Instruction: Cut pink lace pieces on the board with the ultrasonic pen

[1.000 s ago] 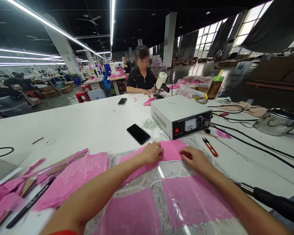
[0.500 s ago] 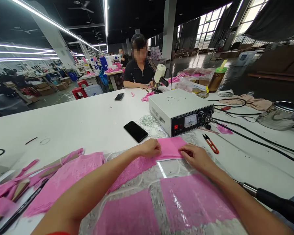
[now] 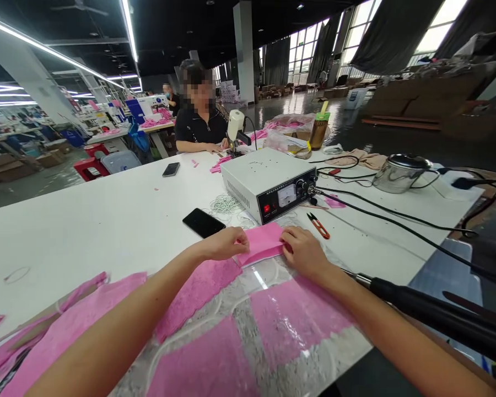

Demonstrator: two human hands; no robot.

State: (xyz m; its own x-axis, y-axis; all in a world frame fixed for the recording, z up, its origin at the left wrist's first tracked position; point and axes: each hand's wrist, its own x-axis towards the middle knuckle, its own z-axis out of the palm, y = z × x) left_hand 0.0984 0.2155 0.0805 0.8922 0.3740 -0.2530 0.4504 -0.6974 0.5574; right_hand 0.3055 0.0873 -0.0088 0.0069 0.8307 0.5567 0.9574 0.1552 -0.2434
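A small piece of pink fabric [image 3: 263, 240] lies across the far end of the clear plastic-covered work area, its near edge a little raised. My left hand [image 3: 228, 243] pinches it near the left side, fingers curled. At its right side my right hand [image 3: 305, 252] has the edge between thumb and fingers. Pink lace fabric [image 3: 202, 289] spreads under and beside my left forearm. Nearer me, pink rectangles [image 3: 295, 309] show through the shiny plastic sheet [image 3: 268, 347].
Beyond my hands stand a grey control box [image 3: 268, 173] and a black phone [image 3: 203, 222]. Orange thread snips [image 3: 318, 225] lie right of my right hand. A black-handled tool [image 3: 413, 300] on a cable is by my right forearm. A co-worker [image 3: 202, 118] sits opposite.
My view has turned to the right, so the table's things appear further left. My right hand has closed in on the fabric's right edge, and the near edge now stands up slightly.
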